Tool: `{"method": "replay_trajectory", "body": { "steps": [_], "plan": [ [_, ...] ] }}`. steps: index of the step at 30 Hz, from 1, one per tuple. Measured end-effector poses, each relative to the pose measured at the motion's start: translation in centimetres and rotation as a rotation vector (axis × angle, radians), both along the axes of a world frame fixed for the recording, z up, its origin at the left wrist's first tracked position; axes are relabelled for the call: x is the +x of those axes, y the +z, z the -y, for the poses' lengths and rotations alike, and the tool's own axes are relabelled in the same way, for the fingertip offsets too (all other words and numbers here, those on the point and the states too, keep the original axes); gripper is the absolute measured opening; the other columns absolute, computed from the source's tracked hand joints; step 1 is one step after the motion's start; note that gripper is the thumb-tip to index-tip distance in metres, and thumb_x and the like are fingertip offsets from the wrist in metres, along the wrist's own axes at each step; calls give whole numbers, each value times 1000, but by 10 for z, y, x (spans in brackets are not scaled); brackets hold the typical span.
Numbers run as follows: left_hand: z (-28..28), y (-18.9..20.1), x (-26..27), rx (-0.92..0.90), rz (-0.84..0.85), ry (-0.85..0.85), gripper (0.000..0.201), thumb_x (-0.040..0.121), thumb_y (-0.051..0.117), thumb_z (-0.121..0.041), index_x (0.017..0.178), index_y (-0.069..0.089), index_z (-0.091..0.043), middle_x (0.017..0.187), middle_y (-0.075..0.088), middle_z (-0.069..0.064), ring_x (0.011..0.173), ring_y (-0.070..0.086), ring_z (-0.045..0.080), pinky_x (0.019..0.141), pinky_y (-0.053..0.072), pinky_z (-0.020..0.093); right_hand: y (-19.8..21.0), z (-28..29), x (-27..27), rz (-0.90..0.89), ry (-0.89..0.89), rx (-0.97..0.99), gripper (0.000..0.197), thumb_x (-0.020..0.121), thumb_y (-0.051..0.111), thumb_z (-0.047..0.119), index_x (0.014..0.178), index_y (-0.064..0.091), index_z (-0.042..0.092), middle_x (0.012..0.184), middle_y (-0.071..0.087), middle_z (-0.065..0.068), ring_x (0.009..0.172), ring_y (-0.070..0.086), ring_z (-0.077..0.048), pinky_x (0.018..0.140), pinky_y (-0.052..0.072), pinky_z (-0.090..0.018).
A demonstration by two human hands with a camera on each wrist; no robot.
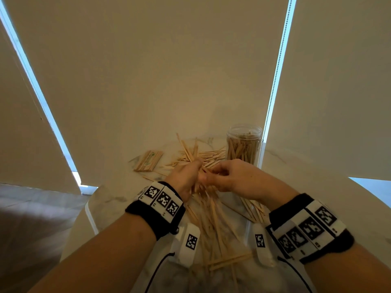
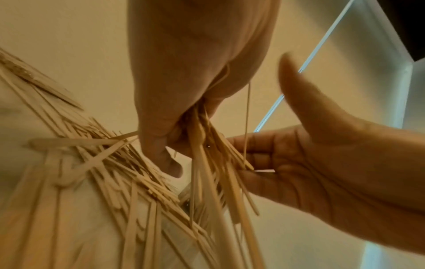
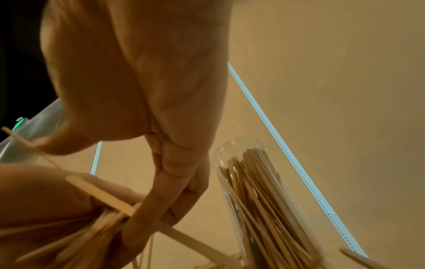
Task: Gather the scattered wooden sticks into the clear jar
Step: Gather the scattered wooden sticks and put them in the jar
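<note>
1. While the clear jar [image 1: 243, 144] in your head view already stands well stocked with upright sticks, far more wooden sticks [image 1: 213, 225] lie strewn over the desk [image 1: 110, 199], from between your forearms up to the jar's foot. A flat stack of sticks [image 1: 149, 161] sits apart at the far left. By my judgement you are somewhere near the middle of the job. Your left hand [image 1: 186, 178] and right hand [image 1: 230, 178] meet just in front of the jar, both wrists bent down, fingers curled into one shared bundle raised off the pile.

2. Seen from your left wrist, your left hand [image 2: 184, 76] hangs fingers-down, closed round the top of a loose bundle [image 2: 214, 163] whose lower ends fan out. Your right hand [image 2: 322, 167] comes in from the side, palm turned toward the bundle; its thumb sticks up free while the fingers reach in behind the sticks. The scattered heap [image 2: 96, 163] spreads over the desk beneath.

3. Seen from your right wrist, your right hand [image 3: 142, 109] points down, its fingers [image 3: 165, 191] bent round several sticks that cross at odd angles, so the bundle is not yet squared up. Your left hand [image 3: 41, 200] grips the same bunch from the lower left. The jar [image 3: 260, 200] stands just beside your fingers, open-mouthed, and I judge there is room for more.
</note>
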State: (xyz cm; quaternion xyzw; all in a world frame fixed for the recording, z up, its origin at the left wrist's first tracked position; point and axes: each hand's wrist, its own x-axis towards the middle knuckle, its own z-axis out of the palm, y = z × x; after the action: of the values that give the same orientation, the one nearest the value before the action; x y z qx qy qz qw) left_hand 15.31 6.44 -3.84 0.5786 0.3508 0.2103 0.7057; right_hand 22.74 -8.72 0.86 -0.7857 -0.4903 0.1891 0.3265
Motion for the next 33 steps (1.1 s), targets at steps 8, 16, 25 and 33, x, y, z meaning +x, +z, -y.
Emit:
{"method": "replay_trajectory", "body": {
  "steps": [8, 16, 25, 33],
  "plan": [
    [-5, 18, 14, -77, 93, -49, 23, 102, 57, -29, 95, 66, -10, 62, 63, 3, 49, 64, 20, 56, 55, 32, 14, 1, 21, 220, -76, -10, 15, 88, 71, 19, 89, 78, 32, 85, 71, 15, 82, 64, 0, 76, 49, -20],
    [-1, 17, 14, -195, 378, -99, 20, 108, 47, -31, 101, 54, -14, 68, 51, -1, 54, 49, 13, 52, 51, 28, 34, 20, 43, 13, -211, 197, 9, 90, 69, 21, 93, 75, 28, 93, 71, 9, 92, 65, -9, 85, 51, -30],
    [22, 16, 12, -166, 437, -98, 27, 108, 49, -34, 94, 61, -14, 86, 69, 3, 66, 57, 12, 54, 49, 27, 25, 4, 22, -288, -336, 437, 7, 90, 70, 9, 96, 72, 13, 78, 70, -9, 67, 64, -25, 59, 59, -33],
    [31, 12, 11, 97, 334, -199, 39, 106, 45, -47, 110, 72, -18, 78, 67, -10, 64, 56, 4, 58, 43, 24, 6, -13, 9, 150, -274, 347, 15, 86, 71, 32, 73, 75, 26, 63, 69, 10, 54, 62, -1, 59, 51, -24]
  ]
}}
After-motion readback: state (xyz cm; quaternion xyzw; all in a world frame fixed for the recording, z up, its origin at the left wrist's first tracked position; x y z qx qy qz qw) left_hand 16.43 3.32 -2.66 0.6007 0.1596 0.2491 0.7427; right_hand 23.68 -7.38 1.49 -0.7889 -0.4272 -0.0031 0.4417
